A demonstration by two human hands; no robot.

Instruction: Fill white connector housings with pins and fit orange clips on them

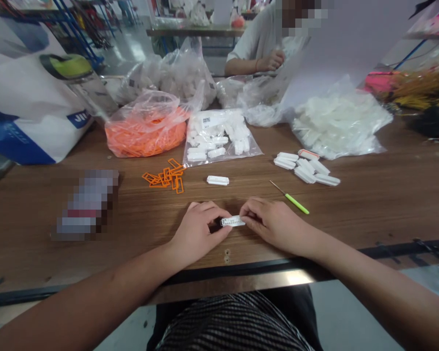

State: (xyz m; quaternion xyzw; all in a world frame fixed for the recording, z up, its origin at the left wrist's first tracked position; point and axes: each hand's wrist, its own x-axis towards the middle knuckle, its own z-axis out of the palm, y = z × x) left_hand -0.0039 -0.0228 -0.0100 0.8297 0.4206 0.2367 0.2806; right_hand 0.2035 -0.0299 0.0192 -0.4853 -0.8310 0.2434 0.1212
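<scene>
My left hand grips the left end of a white plastic connector housing between thumb and index finger. At its right end, the fingertips of my right hand pinch the same piece. Small dark holes run in rows along its upper face. Just beyond my hands lies another white housing. Thin orange rectangular frames are heaped loosely to the left of it. A pick with a green handle and a thin metal shaft rests on the table to the right.
Several white housings lie at the right, one with an orange rim. Behind stand a bag of orange frames, a bag of white housings and a bag of whitish parts. A bottle is left; a person sits opposite.
</scene>
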